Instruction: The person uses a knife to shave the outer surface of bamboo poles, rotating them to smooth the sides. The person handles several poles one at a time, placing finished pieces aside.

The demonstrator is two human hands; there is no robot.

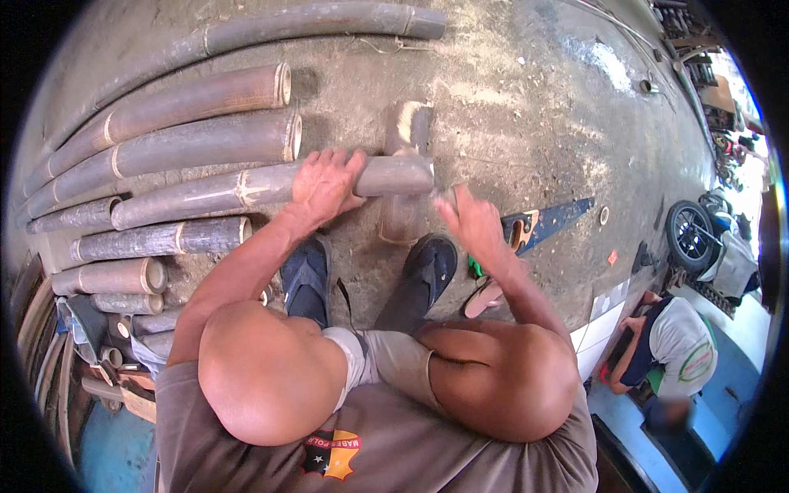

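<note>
A long grey-brown bamboo pole (267,185) lies across the floor in front of me. Over its right part, my left hand (327,185) is closed round the top, fingers pointing away from me. The pole's right end rests across a short bamboo piece (401,220), which has a pale worn patch at its far end. Just right of the pole's cut end, my right hand (475,215) is closed in a fist. Something small and blurred shows between it and the pole end, too unclear to name. Beside my right wrist lies a handsaw (567,218) with a blue blade.
Several bamboo poles (205,135) lie side by side to the left. A sandal (483,299) is near my right foot. At the right stand a motorcycle wheel (689,237) and a crouching person (678,345). Pale dust is scattered over the concrete floor (526,148).
</note>
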